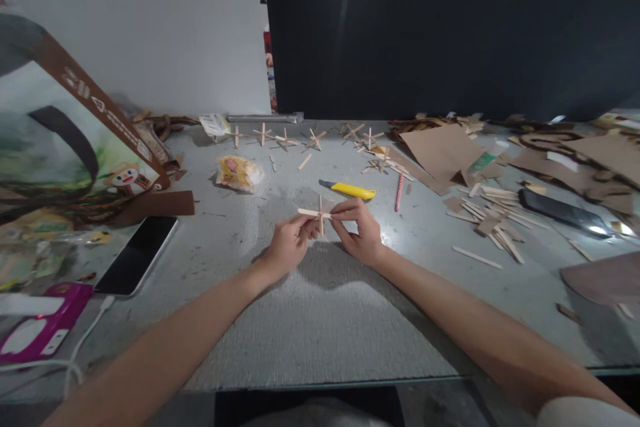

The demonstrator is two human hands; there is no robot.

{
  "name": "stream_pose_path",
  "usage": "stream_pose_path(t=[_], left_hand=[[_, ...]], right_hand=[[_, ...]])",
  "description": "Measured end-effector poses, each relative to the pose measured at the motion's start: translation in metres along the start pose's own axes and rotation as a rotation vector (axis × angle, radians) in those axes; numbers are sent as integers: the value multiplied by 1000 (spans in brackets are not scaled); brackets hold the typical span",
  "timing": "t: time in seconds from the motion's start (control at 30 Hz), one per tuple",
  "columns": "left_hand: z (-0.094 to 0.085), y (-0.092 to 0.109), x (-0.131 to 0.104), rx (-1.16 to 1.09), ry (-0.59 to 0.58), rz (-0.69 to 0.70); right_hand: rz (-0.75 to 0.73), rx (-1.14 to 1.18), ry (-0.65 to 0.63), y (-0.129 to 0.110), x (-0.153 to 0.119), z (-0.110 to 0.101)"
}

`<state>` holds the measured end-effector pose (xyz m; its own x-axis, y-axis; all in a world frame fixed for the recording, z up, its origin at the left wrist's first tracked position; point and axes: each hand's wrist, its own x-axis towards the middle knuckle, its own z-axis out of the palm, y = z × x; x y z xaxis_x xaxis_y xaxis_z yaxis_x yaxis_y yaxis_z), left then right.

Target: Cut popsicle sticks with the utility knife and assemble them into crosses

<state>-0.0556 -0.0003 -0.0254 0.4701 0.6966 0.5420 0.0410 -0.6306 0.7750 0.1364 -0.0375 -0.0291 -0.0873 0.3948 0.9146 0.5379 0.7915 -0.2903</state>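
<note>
Between my two hands, above the table, is a small cross of wooden craft sticks. My left hand pinches it from the lower left with bent fingers. From the right, my right hand grips the end of its horizontal stick between thumb and fingers. A yellow utility knife lies just beyond my hands, its dark tip pointing left. Farther back stand several similar stick crosses. A red-and-white striped stick rests right of the knife.
Loose craft sticks are piled at right near a black elongated device with a light. Cardboard pieces lie behind. At left are a phone, a magenta device with cables, a yellow packet and a printed bag.
</note>
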Motion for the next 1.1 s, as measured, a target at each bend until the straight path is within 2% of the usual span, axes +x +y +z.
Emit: stream_pose_path(t=[0.23, 0.4, 0.7, 0.8, 0.87, 0.93, 1.0, 1.1], left_hand=[[2, 5, -3, -65, -34, -106], [4, 4, -2, -83, 18, -152], [2, -7, 7, -168, 48, -323], [1, -10, 9, -116, 49, -338], [1, -10, 9, -57, 34, -315], [2, -8, 8, -9, 31, -280], [2, -7, 8, 9, 86, -249], [-3, -7, 15, -27, 238, -245]], right_hand=[[41, -29, -5, 1, 0, 2], [115, -52, -41, 1, 1, 4], [341, -14, -54, 18, -2, 8], [425, 47, -168, 20, -2, 7], [443, 77, -284, 20, -3, 8], [445, 80, -329, 22, -5, 11], [509, 61, -260, 27, -6, 14], [576, 27, -157, 35, -5, 14]])
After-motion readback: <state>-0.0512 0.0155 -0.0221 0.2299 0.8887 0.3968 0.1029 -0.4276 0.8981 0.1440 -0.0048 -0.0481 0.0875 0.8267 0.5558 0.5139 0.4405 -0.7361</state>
